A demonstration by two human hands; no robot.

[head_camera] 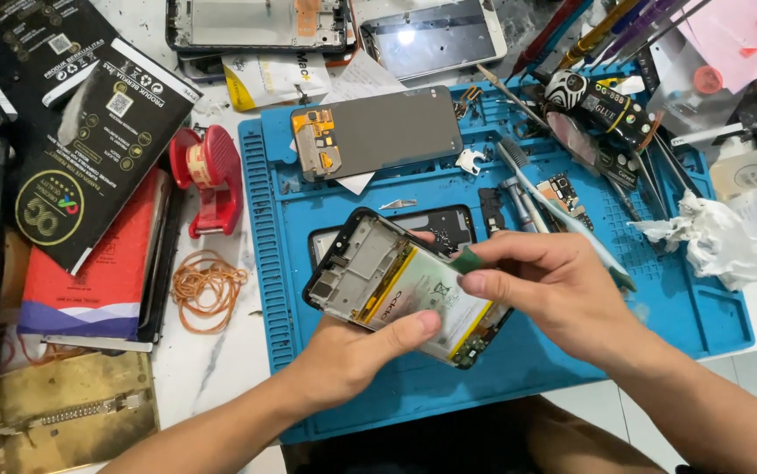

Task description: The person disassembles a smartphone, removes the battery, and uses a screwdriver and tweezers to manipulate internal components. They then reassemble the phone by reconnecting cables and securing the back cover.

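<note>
A: Over the blue mat (308, 351), my left hand (352, 355) grips the opened phone (396, 285), thumb clamped on its battery.

B: Right hand?

A: Right hand (554, 294), at 3 o'clock, fingers pinched shut on a green pick (466, 259).

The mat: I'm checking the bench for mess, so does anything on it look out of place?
A crumpled tissue lies at the blue mat's right edge, and a tangle of copper wire lies loose beside its left edge.
</note>
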